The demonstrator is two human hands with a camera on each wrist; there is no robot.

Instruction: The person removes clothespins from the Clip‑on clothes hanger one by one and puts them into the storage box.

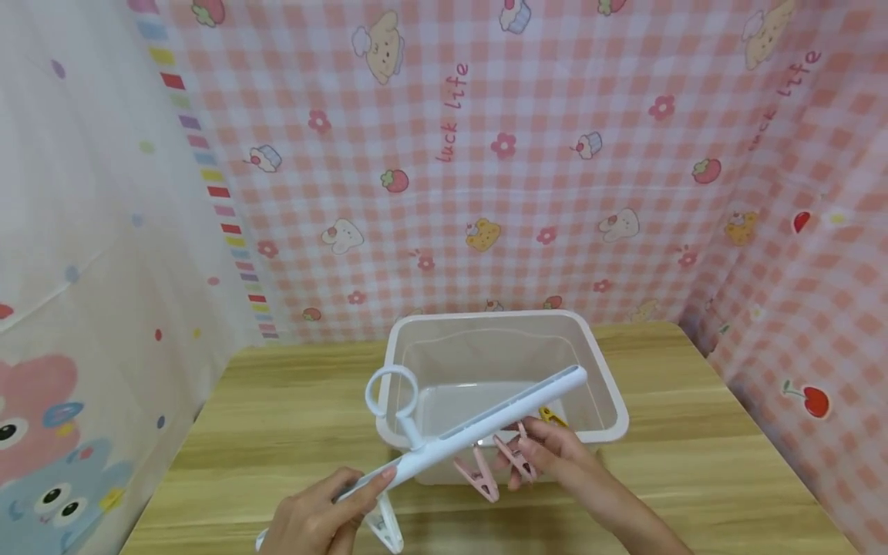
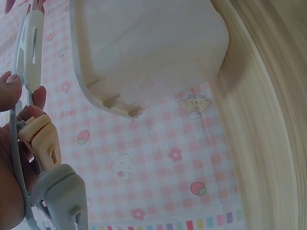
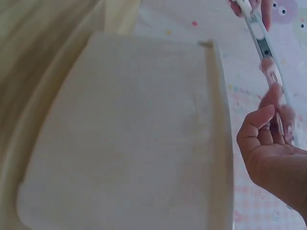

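Observation:
A pale blue-white plastic clip hanger [image 1: 499, 412] with a round hook slants up to the right, overlapping the bin in the head view. My left hand [image 1: 322, 509] grips its lower left end. Under the bar near that hand hangs a white clip [image 1: 385, 524]; the left wrist view adds a cream-yellow clip [image 2: 45, 141] and a greyish clip [image 2: 62, 196]. My right hand [image 1: 565, 459] pinches a pink clip [image 1: 515, 459] below the bar's right half, fingers partly hiding it. Another pink clip [image 1: 479, 479] hangs just left of it.
Behind the hanger stands a whitish plastic bin [image 1: 609, 378] on the wood-grain table [image 1: 298, 408]. A yellow clip [image 1: 553, 417] shows inside the bin, near its front wall. Patterned cloth [image 1: 430, 208] encloses the back and sides.

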